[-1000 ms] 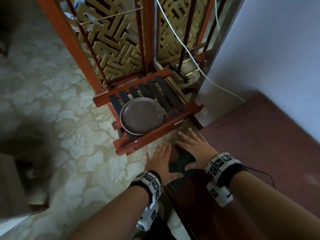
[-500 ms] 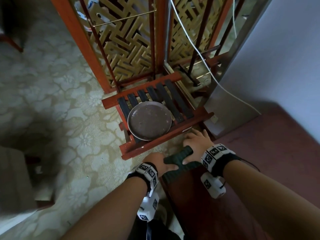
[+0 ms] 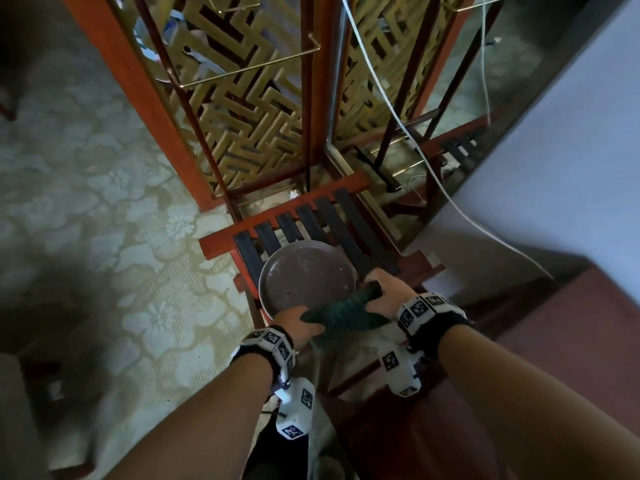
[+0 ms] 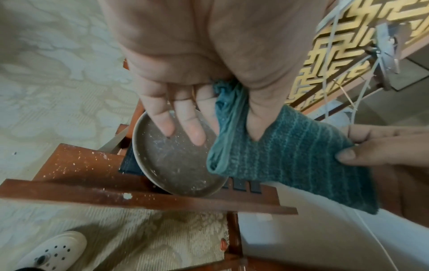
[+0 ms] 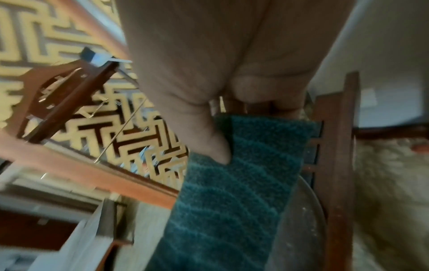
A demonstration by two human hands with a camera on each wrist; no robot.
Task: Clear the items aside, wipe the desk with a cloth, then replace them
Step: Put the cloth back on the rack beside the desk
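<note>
We see a dark teal ribbed cloth [image 3: 341,315] stretched flat between our two hands, lifted off the worktop [image 3: 571,341] and hanging above the near rim of the plate. In the left wrist view the cloth [image 4: 290,161] shows pale stripes, with one end bunched into folds; in the right wrist view the cloth [image 5: 234,192] runs as a long fuzzy band. The round brown plate [image 3: 306,282] lies flat on the dark slats of a red wooden rack [image 3: 287,220], its shallow face speckled with pale flecks [image 4: 176,159]. The dark red-brown worktop lies to the right, its corner near the rack.
</note>
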